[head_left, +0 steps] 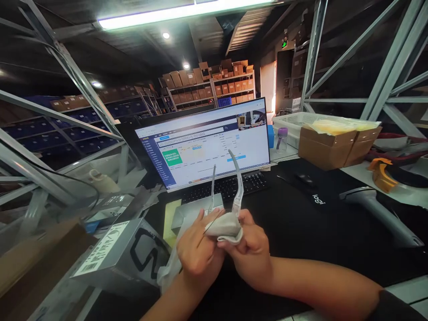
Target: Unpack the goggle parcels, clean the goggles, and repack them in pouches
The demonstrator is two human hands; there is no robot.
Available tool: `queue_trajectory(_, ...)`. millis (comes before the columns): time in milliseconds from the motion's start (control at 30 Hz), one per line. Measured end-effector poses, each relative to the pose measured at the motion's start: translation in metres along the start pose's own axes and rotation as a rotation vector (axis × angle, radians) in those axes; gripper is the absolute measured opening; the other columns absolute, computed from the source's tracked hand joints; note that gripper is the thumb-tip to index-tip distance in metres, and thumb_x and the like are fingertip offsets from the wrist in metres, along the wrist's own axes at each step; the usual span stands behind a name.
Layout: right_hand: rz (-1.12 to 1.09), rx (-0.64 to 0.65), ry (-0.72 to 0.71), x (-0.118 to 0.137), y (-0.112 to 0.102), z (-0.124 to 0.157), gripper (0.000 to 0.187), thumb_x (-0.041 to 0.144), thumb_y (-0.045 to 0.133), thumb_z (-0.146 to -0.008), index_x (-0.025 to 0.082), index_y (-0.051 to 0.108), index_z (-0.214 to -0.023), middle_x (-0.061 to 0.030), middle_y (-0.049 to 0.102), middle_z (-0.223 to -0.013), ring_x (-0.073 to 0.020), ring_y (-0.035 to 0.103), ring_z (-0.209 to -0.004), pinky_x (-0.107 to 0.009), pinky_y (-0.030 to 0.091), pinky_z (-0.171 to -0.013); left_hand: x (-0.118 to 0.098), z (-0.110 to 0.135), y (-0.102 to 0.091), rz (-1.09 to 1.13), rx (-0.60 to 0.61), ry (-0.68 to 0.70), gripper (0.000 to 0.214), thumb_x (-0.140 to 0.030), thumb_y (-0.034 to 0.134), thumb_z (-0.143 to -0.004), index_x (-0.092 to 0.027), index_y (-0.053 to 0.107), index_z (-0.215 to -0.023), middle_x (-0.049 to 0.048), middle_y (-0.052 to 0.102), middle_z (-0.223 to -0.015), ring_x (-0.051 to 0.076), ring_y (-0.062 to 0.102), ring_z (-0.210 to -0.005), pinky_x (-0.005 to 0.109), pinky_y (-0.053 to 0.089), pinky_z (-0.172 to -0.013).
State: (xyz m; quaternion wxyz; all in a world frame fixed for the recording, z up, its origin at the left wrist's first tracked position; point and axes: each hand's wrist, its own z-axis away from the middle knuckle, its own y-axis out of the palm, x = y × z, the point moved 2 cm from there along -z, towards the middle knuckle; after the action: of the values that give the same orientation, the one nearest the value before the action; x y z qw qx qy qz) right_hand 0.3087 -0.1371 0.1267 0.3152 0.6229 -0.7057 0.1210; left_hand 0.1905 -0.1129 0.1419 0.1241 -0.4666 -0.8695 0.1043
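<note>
My left hand [200,249] and my right hand [250,249] are together above the desk, both closed around a pair of glasses [238,189]. Two clear, see-through temples point up and away toward the screen. A light grey cloth [224,226] is bunched between my fingers and covers the front of the glasses, so the lenses are hidden. Just behind my left hand sits an open grey box [179,216]. To the left, a larger silver-grey box [133,254] with a black logo and a white barcode label stands tilted. Crumpled clear plastic [169,272] lies beside my left wrist.
A monitor [200,156] and a black keyboard [254,182] stand ahead. On the right are a handheld scanner [384,211], a tape dispenser [383,176], a cardboard box [327,145] and a white basket [290,121]. Metal rack posts rise on both sides.
</note>
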Motion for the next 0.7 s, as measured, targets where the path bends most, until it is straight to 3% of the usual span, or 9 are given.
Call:
queue_trajectory(133,-0.044,0.03,0.044,0.002,-0.004,-0.01,0.062,0.026,0.078,-0.082,0.019,0.028,-0.047,0.0048,0.036,-0.046,-0.0146,0.043,-0.059,-0.033,0.043,-0.07,-0.003,-0.002,-0.003,-0.008,0.002,-0.023,0.007,-0.011,0.062,-0.092,-0.013,0.067,-0.097,0.0139,0.077,-0.102,0.024,0.074,-0.1,0.043,0.061,-0.095)
queue_trajectory(233,-0.24,0.033,0.331,0.011,-0.012,-0.029,0.06,0.027,0.085,-0.071,0.019,0.03,-0.048,0.0013,0.046,-0.061,-0.0143,0.047,-0.065,-0.027,0.04,-0.058,-0.004,-0.006,-0.007,0.019,0.084,-0.061,0.009,-0.009,0.069,-0.087,-0.016,0.068,-0.093,0.011,0.078,-0.098,0.023,0.075,-0.096,0.044,0.058,-0.101)
queue_trajectory(333,-0.516,-0.043,0.644,0.019,-0.024,-0.05,0.064,0.029,0.09,-0.063,0.02,0.028,-0.055,0.0048,0.042,-0.059,-0.0091,0.039,-0.055,-0.022,0.036,-0.051,-0.005,-0.01,-0.008,0.057,0.168,-0.047,0.012,-0.01,0.073,-0.085,-0.017,0.068,-0.094,0.0085,0.078,-0.097,0.02,0.074,-0.092,0.046,0.051,-0.109)
queue_trajectory(433,-0.634,-0.106,0.774,0.018,-0.027,-0.058,0.068,0.031,0.092,-0.06,0.021,0.025,-0.058,0.0065,0.04,-0.055,-0.0086,0.038,-0.055,-0.021,0.037,-0.053,-0.004,-0.012,-0.004,0.022,0.206,-0.018,0.016,-0.011,0.069,-0.087,-0.017,0.068,-0.102,0.0097,0.077,-0.105,0.022,0.074,-0.098,0.046,0.05,-0.11)
queue_trajectory(500,-0.568,-0.118,0.709,0.011,-0.021,-0.051,0.064,0.033,0.089,-0.064,0.021,0.027,-0.057,0.0059,0.04,-0.055,-0.0094,0.037,-0.054,-0.022,0.037,-0.052,-0.002,-0.011,-0.001,-0.024,0.214,-0.034,0.014,-0.012,0.066,-0.088,-0.016,0.068,-0.101,0.0103,0.077,-0.104,0.024,0.073,-0.095,0.044,0.054,-0.101)
queue_trajectory(567,-0.385,-0.107,0.552,0.003,-0.012,-0.036,0.059,0.033,0.085,-0.069,0.022,0.029,-0.054,0.0047,0.039,-0.056,-0.0105,0.036,-0.054,-0.024,0.035,-0.05,0.0,-0.008,0.001,-0.062,0.192,-0.081,0.006,-0.013,0.063,-0.089,-0.016,0.067,-0.086,0.0079,0.074,-0.084,0.022,0.071,-0.077,0.036,0.058,-0.076)
queue_trajectory(633,-0.174,-0.097,0.375,-0.006,-0.002,-0.019,0.058,0.03,0.083,-0.071,0.021,0.03,-0.049,0.003,0.039,-0.056,-0.0122,0.037,-0.056,-0.026,0.035,-0.052,0.001,-0.005,0.002,-0.079,0.148,-0.138,0.025,-0.013,0.059,-0.09,-0.019,0.058,-0.066,0.0027,0.062,-0.061,0.017,0.059,-0.056,0.03,0.047,-0.053)
queue_trajectory(700,-0.056,-0.099,0.275,-0.012,0.003,-0.008,0.058,0.028,0.081,-0.072,0.021,0.029,-0.046,0.0015,0.04,-0.057,-0.0148,0.042,-0.061,-0.027,0.037,-0.056,0.003,-0.004,0.004,-0.072,0.112,-0.186,0.036,-0.012,0.056,-0.091,-0.021,0.049,-0.057,-0.0001,0.052,-0.053,0.015,0.049,-0.049,0.03,0.036,-0.046)
